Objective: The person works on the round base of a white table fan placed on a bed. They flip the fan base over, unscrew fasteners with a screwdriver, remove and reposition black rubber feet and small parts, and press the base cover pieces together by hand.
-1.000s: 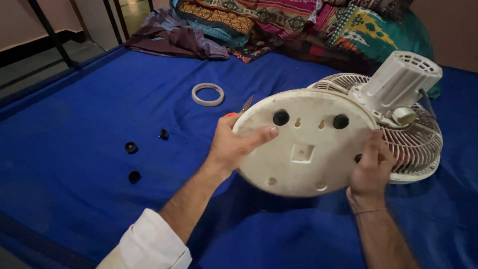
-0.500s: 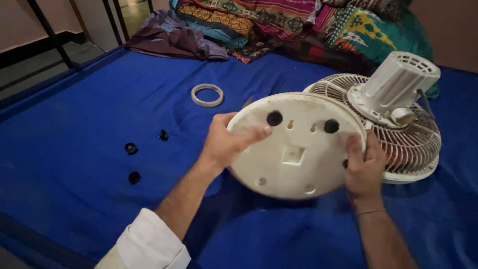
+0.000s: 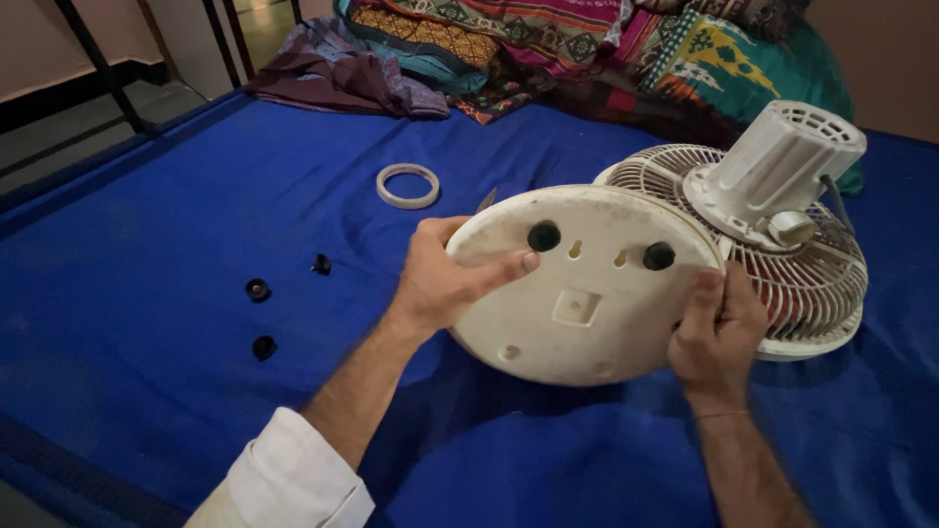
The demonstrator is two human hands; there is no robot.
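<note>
Two hands are on the round white fan base (image 3: 587,293) here, holding it up off the blue sheet (image 3: 147,225) with its underside tilted toward the camera. Left hand (image 3: 445,279) is wrapped around the left edge, thumb laid flat across the underside and pointing at one of the black rubber feet (image 3: 544,236). Right hand (image 3: 719,328) clamps the lower right edge, fingers curled tight around the rim. So both are gripping the base, neither is loose.

Second black foot (image 3: 658,256) sits to the right of the first, with two small slots between them and a square recess lower down in the middle.

Right behind the base is the fan's cage (image 3: 812,284), lying face down, with the white motor housing (image 3: 778,166) sticking up from it.

Off to the left on the sheet: three small black caps (image 3: 257,290), well apart from the hands. A roll of pale tape (image 3: 408,186) lies further back. Rumpled patterned fabric (image 3: 548,49) is piled along the far edge.
</note>
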